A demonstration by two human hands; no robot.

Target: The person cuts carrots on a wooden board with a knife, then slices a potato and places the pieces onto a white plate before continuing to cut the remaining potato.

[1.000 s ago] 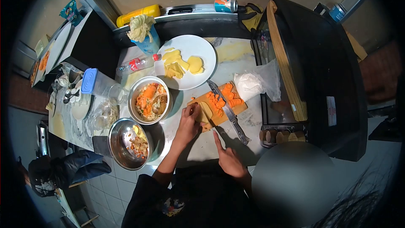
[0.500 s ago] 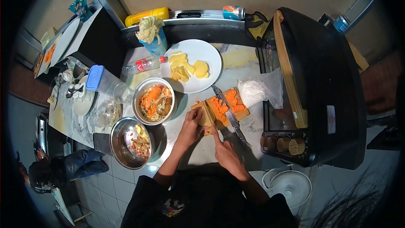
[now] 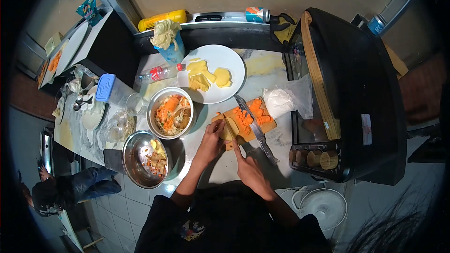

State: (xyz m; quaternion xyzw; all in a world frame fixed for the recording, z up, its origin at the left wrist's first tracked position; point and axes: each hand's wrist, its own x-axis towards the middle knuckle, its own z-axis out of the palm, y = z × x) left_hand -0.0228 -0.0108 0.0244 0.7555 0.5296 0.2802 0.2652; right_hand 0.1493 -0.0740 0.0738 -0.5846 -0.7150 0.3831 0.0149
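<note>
We start at the left hand [image 3: 211, 140], whose grip is closed around a pale yellow piece [image 3: 229, 129], the fingers curled over it and holding it upright on the near left end of the wooden cutting board [image 3: 243, 133]. The right hand [image 3: 251, 173] is just behind it, nearer the body. Its grip holds nothing: the forefinger stretches out to the board's near edge, close beside the yellow piece, and the other fingers are loosely folded. We cannot tell whether that fingertip touches the board.

On the same board, just right of the yellow piece, we see a heap of orange carrot pieces [image 3: 248, 112]. A knife [image 3: 255, 129] lies slantwise beside them, with its blade on the board and its handle reaching off the near edge onto the marble tabletop [image 3: 262, 63]. Neither hand touches it.

To the left of the board stands a metal bowl [image 3: 151, 112] of orange and pale shavings, and nearer the tabletop's edge a larger steel bowl [image 3: 129, 152] holds scraps. Beyond the board sits a white plate [image 3: 229, 58] carrying yellow slices [image 3: 204, 75]. To the right we find a white bag [image 3: 279, 100], resting against a black oven [image 3: 351, 89].
</note>
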